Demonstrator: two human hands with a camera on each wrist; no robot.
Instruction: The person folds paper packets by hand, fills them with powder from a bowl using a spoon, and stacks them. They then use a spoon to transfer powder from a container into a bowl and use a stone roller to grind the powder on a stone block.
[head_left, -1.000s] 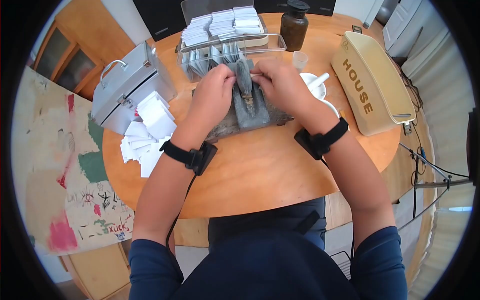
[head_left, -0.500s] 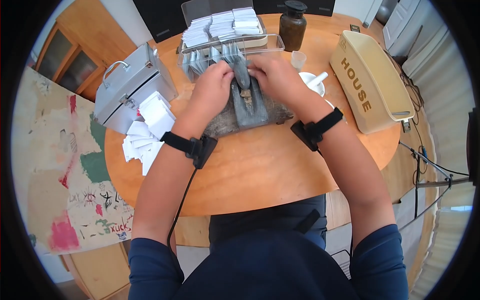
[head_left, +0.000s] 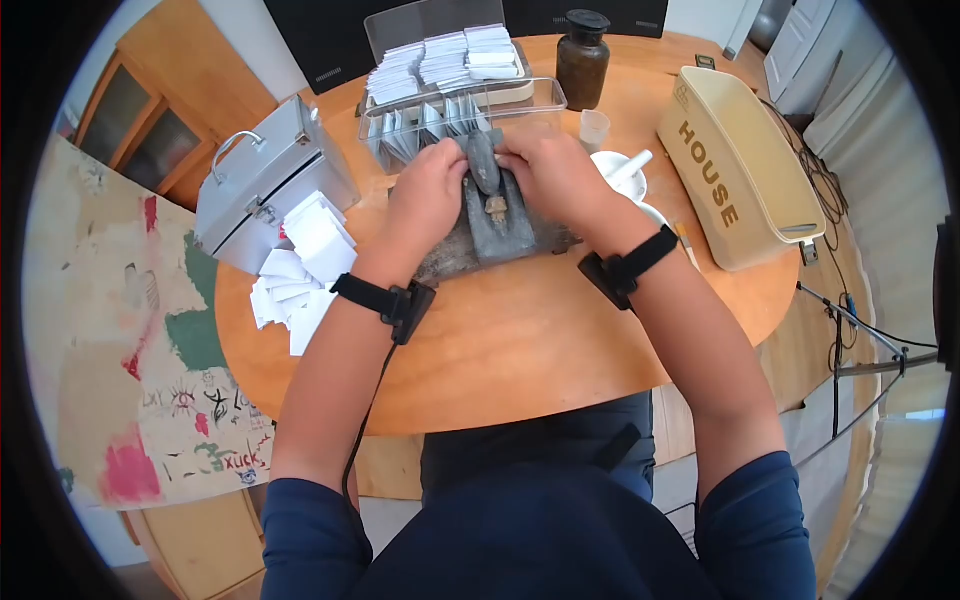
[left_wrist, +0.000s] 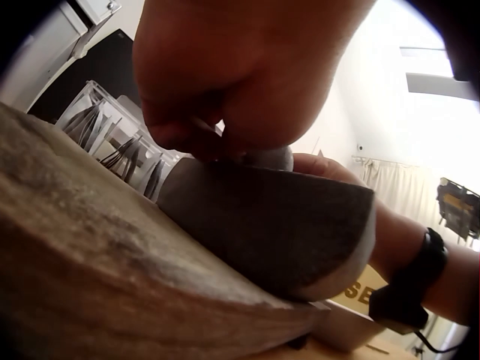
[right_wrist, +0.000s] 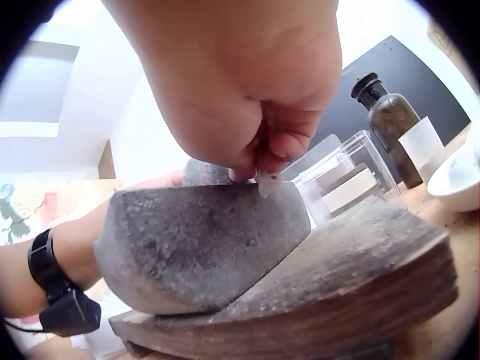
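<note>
A grey stone trough [head_left: 503,240] lies on a rough wooden base [head_left: 450,262], with a narrow grey stone wheel [head_left: 483,163] standing in its channel. Brown bits [head_left: 496,209] sit in the channel below the wheel. The left hand [head_left: 424,195] is at the wheel's left side, fingers curled in a pinch; what they hold is hidden. Opposite it, the right hand [head_left: 555,175] pinches at the wheel's right side, where the right wrist view shows a small pale piece [right_wrist: 267,184] under the fingertips, by the trough's rim.
Behind stand clear bins of white packets [head_left: 395,80] and a dark bottle [head_left: 583,62]. A silver case [head_left: 260,185] and loose white papers [head_left: 320,240] are at left. On the right are a small cup [head_left: 594,128], a white mortar with pestle [head_left: 630,172] and a cream bin [head_left: 700,200].
Both hands and the wheel first moved away from the body along the trough, then came slightly back toward it. Both hands keep their places at the wheel's sides.
</note>
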